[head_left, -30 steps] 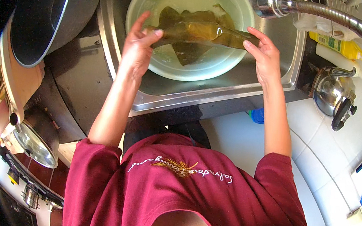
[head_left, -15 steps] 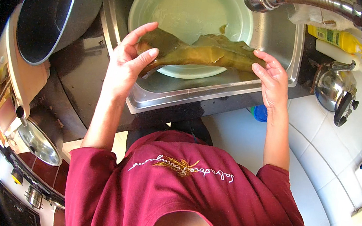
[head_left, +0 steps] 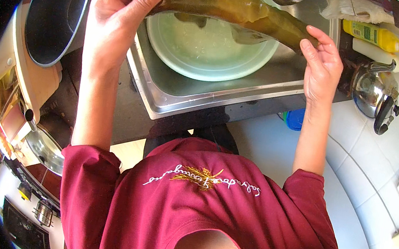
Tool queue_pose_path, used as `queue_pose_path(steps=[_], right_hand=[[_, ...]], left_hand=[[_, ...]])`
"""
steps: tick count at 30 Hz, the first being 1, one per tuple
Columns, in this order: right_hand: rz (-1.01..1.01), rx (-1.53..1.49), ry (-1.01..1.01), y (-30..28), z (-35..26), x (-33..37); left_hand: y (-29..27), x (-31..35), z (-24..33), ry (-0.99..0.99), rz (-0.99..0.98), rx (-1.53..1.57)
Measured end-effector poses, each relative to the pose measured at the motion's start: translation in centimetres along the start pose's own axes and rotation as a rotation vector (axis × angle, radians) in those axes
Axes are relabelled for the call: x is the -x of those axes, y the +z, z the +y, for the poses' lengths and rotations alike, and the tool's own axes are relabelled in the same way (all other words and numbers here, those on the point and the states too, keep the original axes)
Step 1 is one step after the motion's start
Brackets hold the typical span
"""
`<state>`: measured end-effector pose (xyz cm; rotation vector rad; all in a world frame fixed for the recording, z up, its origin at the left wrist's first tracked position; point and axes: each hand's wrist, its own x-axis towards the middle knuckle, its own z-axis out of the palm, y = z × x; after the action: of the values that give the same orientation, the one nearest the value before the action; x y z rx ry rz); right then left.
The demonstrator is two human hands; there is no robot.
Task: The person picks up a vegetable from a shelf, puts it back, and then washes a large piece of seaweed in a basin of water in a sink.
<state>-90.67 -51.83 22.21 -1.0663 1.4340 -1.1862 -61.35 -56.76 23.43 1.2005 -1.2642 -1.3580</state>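
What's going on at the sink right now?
A person is holding a brownish-green, wet-looking strip stretched between both hands, the left hand gripping one end and the right hand pinching the other. The strip is up above a pale basin that sits in the sink. A pot is off to the left and a kettle to the right, both untouched.

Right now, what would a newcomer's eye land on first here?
First, the long, glossy brown-green strip spanning the left grip and right grip, near the top. Next comes the pale green basin under it, in the steel sink. The big dark pot stands out at upper left.
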Motion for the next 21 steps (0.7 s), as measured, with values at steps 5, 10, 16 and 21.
queue_pose_path(steps=[5,10,16,21], right_hand=[[-0.112,0.39,0.054,-0.7,7.7,-0.4],[-0.696,1.294,0.359,1.0,14.6,-1.4],[-0.405,1.296,0.199,2.5,14.9,-3.8],[-0.129,1.188,0.075,3.9,19.8,-7.3]], left_hand=[[0.0,0.6,-6.8,0.083,-0.08,-0.431],[-0.3,3.0,-17.1,-0.276,-0.516,-0.831],[1.7,1.1,-17.3,-0.043,-0.23,-0.985],[3.9,-0.6,-19.4,-0.128,-0.262,-1.243]])
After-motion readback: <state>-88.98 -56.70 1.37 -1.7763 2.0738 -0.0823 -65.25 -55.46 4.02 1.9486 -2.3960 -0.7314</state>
